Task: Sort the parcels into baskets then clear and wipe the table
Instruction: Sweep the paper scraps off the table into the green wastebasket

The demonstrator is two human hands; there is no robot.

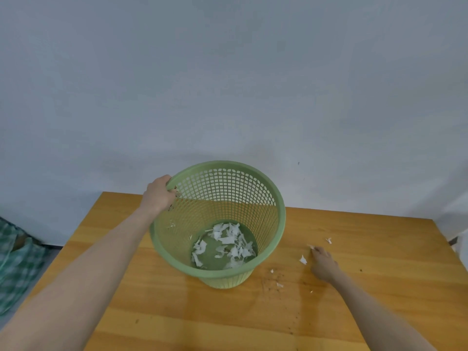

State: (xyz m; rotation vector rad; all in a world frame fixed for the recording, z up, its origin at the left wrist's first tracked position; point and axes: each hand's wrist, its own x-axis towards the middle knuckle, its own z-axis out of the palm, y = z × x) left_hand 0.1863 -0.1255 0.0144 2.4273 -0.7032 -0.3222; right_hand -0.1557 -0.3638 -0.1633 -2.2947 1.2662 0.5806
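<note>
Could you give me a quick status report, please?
Left hand grips green basket rim. Right hand at a paper scrap on wooden table, grip unclear. More scraps loose nearby.

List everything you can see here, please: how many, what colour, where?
Basket: one, green, middle of the table.
Paper scraps in the basket: many, white, on its bottom.
Paper scraps on the table: several, white, right of the basket.
Specks: many, dark, scattered on the table.
Table: one, orange-brown wood, in front of the wall.
Wall: one, pale grey-blue, behind the table.
Checked cloth: one, green and white, far left edge.
Left hand: one, grips the basket's rim.
Right hand: one, on the table, fingertips at a scrap.
</note>
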